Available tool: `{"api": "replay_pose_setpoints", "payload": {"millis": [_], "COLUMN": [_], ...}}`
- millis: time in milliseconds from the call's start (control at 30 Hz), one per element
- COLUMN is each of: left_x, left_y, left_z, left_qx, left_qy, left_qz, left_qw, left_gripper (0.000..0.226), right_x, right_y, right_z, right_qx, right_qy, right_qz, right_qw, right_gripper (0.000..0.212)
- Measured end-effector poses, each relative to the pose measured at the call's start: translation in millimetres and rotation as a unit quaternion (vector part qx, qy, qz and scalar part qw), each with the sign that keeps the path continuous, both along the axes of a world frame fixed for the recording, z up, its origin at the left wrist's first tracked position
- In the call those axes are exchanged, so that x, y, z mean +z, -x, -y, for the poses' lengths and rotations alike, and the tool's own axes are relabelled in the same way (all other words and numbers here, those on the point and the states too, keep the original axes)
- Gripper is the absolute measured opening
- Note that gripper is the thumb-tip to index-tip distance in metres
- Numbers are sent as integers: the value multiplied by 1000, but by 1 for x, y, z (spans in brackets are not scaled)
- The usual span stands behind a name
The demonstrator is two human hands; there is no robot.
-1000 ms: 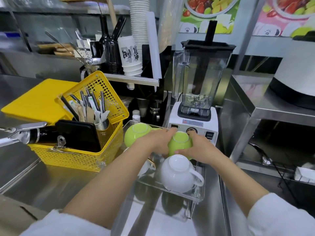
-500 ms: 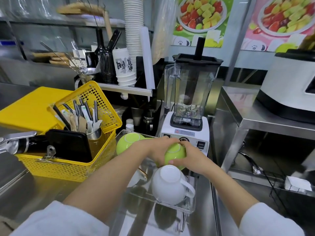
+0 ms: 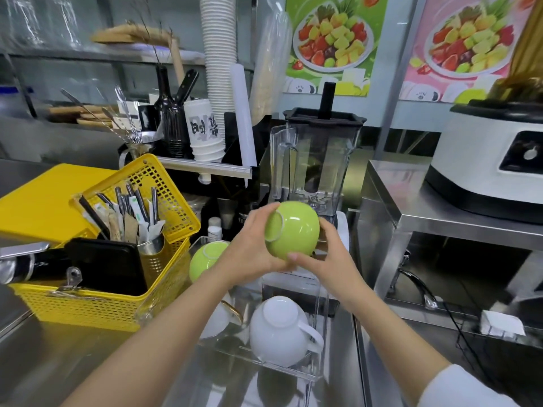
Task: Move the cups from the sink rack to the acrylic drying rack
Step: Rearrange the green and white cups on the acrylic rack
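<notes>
Both hands, left hand (image 3: 252, 254) and right hand (image 3: 329, 259), fingers clamped, are now holding one glossy green ceramic cup (image 3: 292, 229) lifted above the clear acrylic drying rack (image 3: 318, 324), where it sat earlier; one green cup (image 3: 205, 258) and two white cups (image 3: 279, 331) are resting inside.

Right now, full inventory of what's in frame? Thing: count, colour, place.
Held cup: 1, green, in both hands above the rack.
Racked green cup: 1, upside down at the rack's back left.
White cup: 1, upside down at the rack's front right; another white one partly hidden behind the left arm.
Drying rack: 1, clear, on the steel counter.
Basket: 1, yellow, left of the rack, holding utensils.
Blender: 1, clear jug with black lid, behind the rack.
Paper cups: 1 tall stack, white, back centre.
Posters: 2, fruit pictures, on the wall.
Left hand: on the held cup's left side.
Right hand: under its right side.
</notes>
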State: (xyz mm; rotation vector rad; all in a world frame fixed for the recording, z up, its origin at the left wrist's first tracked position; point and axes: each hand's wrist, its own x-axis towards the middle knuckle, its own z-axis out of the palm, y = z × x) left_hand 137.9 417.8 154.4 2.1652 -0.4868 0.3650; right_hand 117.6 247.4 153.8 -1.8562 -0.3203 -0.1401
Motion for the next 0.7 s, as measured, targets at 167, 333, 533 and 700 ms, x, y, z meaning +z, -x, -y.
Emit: {"api": "replay_pose_setpoints", "payload": {"millis": [167,333,533,700], "left_x": [13,29,40,32], "left_y": [10,16,12,13], "left_z": [20,-4,-30,-8], "left_qx": [19,-112,-68,-82], "left_qy": [198,242,344,439], "left_qz": [-85,-189,-324,-413], "left_qw": [976,945,878,793], "left_gripper": [103,92,60,47], "right_x": [22,33,24,10], "right_y": [8,8,-4,-9], "right_z": [-9,-12,5,-3], "right_qx": [101,117,114,90], "right_qy": [-183,-262,-456,-427], "right_qz": [2,-13,-169,-213], "right_qw": [978,958,866,874], "right_gripper": [17,15,24,34]}}
